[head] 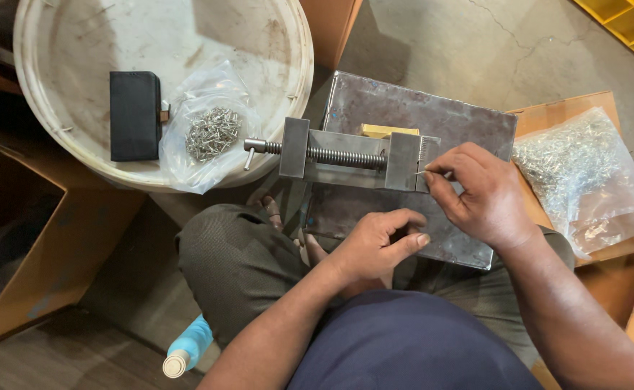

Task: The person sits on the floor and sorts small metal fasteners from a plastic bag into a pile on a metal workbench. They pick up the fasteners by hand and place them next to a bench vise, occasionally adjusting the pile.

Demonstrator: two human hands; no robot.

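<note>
A small steel vise (346, 155) with a threaded screw and handle lies on a grey metal plate (410, 108). My right hand (475, 191) pinches a thin metal pin between thumb and forefinger, its tip at the vise's right jaw. My left hand (378, 242) hovers just below the vise over the plate's near edge, fingers curled with thumb and forefinger close together; whether it holds anything I cannot tell. A brass-coloured block (383, 130) sits behind the vise.
A clear bag of small metal pins (212, 133) and a black wallet-like case (135, 115) lie on a white round lid (79, 43). A larger bag of pins (584, 173) rests on cardboard at right. A blue bottle (187, 347) stands by my knee.
</note>
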